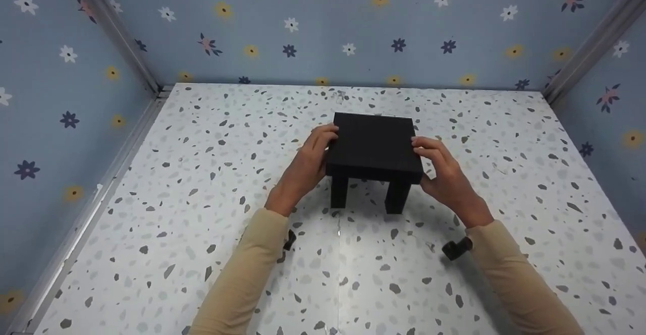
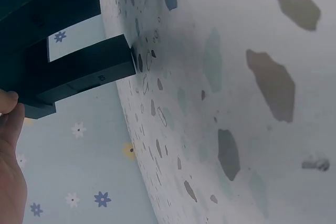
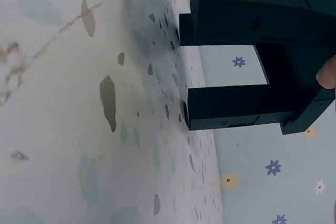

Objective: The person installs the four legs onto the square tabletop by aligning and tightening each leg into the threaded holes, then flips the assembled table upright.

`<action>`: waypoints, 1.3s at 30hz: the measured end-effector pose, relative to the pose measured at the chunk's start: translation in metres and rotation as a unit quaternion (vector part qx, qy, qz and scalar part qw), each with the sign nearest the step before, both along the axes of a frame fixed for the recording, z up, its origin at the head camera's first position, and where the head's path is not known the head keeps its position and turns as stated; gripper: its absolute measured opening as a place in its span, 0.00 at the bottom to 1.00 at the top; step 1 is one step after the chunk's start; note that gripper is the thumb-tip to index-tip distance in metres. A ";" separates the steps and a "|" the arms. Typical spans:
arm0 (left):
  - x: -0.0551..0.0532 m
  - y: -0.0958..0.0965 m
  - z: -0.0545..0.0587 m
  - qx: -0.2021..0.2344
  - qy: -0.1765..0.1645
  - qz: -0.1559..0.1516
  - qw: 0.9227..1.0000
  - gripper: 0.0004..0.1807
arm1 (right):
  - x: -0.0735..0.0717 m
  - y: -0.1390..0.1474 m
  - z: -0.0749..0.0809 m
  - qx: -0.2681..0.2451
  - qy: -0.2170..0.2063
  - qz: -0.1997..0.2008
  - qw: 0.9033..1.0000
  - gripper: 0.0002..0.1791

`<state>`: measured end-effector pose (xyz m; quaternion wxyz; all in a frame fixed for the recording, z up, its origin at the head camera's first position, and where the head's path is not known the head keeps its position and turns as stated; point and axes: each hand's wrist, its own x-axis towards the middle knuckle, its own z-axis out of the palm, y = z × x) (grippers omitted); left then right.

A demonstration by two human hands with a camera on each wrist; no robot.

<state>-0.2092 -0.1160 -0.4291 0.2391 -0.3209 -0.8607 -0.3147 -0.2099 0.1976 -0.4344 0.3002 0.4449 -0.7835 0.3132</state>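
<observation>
A small black table [image 1: 374, 143] with a square top and thick square legs stands upright in the middle of the head view. My left hand [image 1: 309, 162] grips the left edge of its top, fingertips over the upper face. On the opposite edge, my right hand [image 1: 448, 176] holds it the same way. In the left wrist view, a table leg [image 2: 89, 69] reaches down to the speckled surface, and a thumb lies against the top's edge. The right wrist view shows the table's legs [image 3: 231, 107] with small raised marks, their feet right at the surface.
The white speckled surface [image 1: 202, 214] spreads around the table on all sides. Blue flowered panels [image 1: 323, 27] stand at the back, left and right, with metal posts [image 1: 118, 32] at the corners. A dark wrist device [image 1: 455, 249] sits below my right sleeve.
</observation>
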 end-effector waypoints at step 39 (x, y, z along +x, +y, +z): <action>-0.001 0.001 -0.021 -0.056 0.026 0.097 0.993 0.31 | 0.002 -0.001 -0.010 0.047 -0.057 -0.116 0.991 0.30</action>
